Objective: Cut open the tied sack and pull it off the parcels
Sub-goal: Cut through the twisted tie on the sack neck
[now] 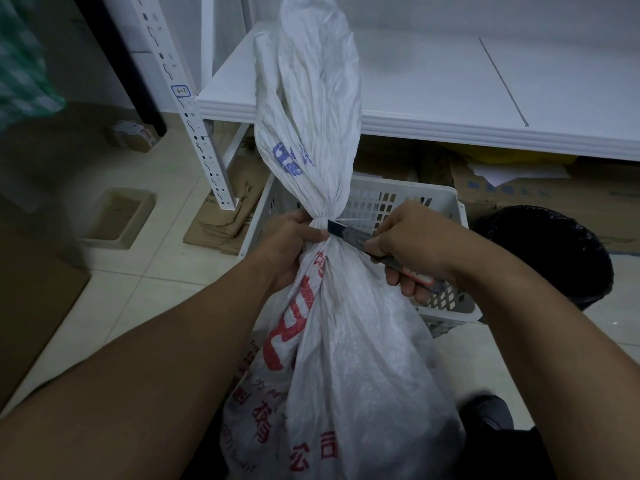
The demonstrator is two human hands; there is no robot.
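Head view: white woven plastic sack with red print (346, 341) stands on the floor in front of the person, neck cinched by a white tie (320, 223). Looks soft, crinkly, probably slippery; best held just under the tie. Left hand (287, 251) grips the neck there. Right hand (412, 251) clutches a grey utility knife (349, 235), blade at the tie, both forearms reaching forward.
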